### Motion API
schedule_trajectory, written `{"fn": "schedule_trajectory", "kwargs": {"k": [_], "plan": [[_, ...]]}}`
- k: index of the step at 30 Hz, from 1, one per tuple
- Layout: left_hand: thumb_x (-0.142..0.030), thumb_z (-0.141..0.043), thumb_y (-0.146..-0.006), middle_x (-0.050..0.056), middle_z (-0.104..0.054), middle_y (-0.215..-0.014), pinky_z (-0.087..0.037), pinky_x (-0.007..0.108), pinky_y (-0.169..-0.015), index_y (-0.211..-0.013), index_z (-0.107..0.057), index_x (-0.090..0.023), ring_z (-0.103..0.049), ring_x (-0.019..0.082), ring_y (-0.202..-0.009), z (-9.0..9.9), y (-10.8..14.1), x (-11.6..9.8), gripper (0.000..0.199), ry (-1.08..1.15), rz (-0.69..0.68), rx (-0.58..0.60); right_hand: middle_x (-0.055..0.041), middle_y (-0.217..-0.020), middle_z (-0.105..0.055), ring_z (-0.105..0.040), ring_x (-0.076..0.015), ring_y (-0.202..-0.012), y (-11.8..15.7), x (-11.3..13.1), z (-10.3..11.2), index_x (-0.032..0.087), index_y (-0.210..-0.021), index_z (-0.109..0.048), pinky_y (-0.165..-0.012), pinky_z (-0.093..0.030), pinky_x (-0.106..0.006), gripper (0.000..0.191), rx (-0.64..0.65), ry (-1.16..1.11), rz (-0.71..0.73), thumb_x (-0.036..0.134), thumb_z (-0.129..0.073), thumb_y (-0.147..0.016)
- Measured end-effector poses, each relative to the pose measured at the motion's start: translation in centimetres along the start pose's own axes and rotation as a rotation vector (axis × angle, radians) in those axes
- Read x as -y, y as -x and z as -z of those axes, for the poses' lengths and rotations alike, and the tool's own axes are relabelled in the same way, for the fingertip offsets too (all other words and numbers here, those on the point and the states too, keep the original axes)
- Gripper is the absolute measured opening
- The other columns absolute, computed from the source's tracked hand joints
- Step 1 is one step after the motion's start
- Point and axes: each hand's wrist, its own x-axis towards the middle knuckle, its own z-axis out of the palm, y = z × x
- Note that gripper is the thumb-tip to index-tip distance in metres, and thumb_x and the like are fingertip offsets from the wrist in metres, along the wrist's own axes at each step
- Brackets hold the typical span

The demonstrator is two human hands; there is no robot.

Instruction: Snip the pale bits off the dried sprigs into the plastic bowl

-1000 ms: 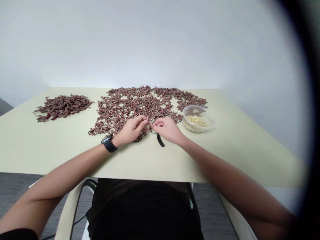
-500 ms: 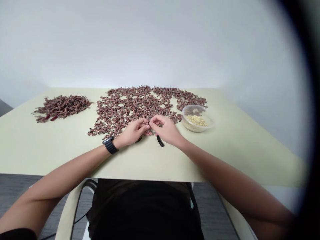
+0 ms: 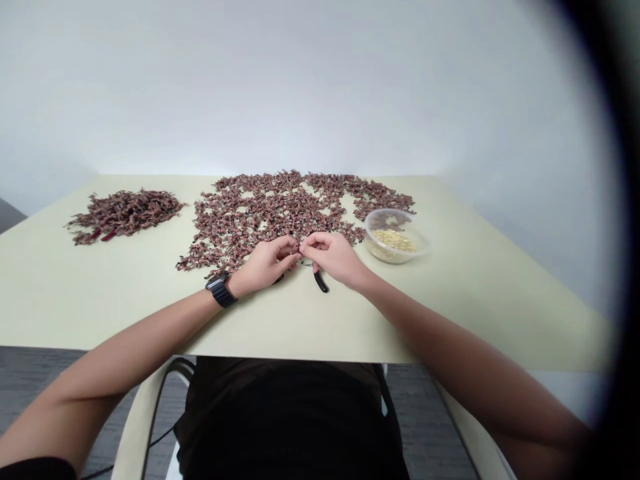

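My left hand (image 3: 267,265) and my right hand (image 3: 334,255) meet fingertip to fingertip at the near edge of a wide spread of small reddish-brown dried pieces (image 3: 260,210). Both hands are closed in a pinch. A tiny dark reddish bit shows between the fingertips, too small to name. Beneath my hands lies a tool with black handles (image 3: 321,282); its middle is partly hidden. To the right of my right hand stands a clear round plastic bowl (image 3: 375,250) with yellowish flakes (image 3: 395,241) in it.
A separate heap of darker reddish-brown dried pieces (image 3: 133,212) lies at the left of the pale table (image 3: 300,327). A white wall (image 3: 280,87) rises behind the table. A chair's armrest (image 3: 143,413) is below the table's front edge.
My right hand has shifted slightly, and its fingertips sit a little differently against those of my left hand. More of the tool's metal part shows beneath them. The heaps and bowl look the same.
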Motion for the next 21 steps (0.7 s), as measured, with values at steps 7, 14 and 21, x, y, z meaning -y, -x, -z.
{"fn": "schedule_trajectory", "kwargs": {"k": [7, 14, 21], "plan": [[-0.035, -0.055, -0.099, 0.003, -0.076, -0.088, -0.051, 0.027, -0.073, -0.111, -0.063, -0.019, -0.071, 0.016, -0.078, 0.21, 0.20, -0.32, 0.022, -0.188, -0.064, -0.004, -0.0019, -0.074, -0.068, -0.061, -0.0110, -0.053, -0.20, -0.42, 0.13, 0.018, -0.079, -0.070, -0.054, -0.046, -0.024, 0.012, 0.026, -0.089, -0.089, 0.029, -0.069, -0.083], [-0.034, -0.056, -0.098, 0.004, -0.076, -0.091, -0.050, 0.027, -0.074, -0.114, -0.064, -0.020, -0.070, 0.017, -0.078, 0.37, 0.22, 0.05, 0.022, -0.276, -0.090, 0.001, -0.0007, -0.065, -0.063, -0.057, -0.0112, -0.051, -0.30, -0.16, 0.07, 0.017, -0.075, -0.070, -0.052, -0.047, -0.025, 0.012, 0.025, -0.162, -0.164, 0.028, -0.072, -0.079], [-0.035, -0.052, -0.101, 0.005, -0.073, -0.087, -0.043, 0.024, -0.066, -0.113, -0.064, -0.019, -0.067, 0.016, -0.072, 0.52, 0.28, 0.04, 0.023, -0.437, -0.132, 0.003, -0.0003, -0.063, -0.061, -0.056, -0.0110, -0.051, -0.42, -0.50, -0.24, 0.017, -0.074, -0.070, -0.051, -0.047, -0.025, 0.011, 0.005, -0.238, -0.199, 0.026, -0.072, -0.077]]}}
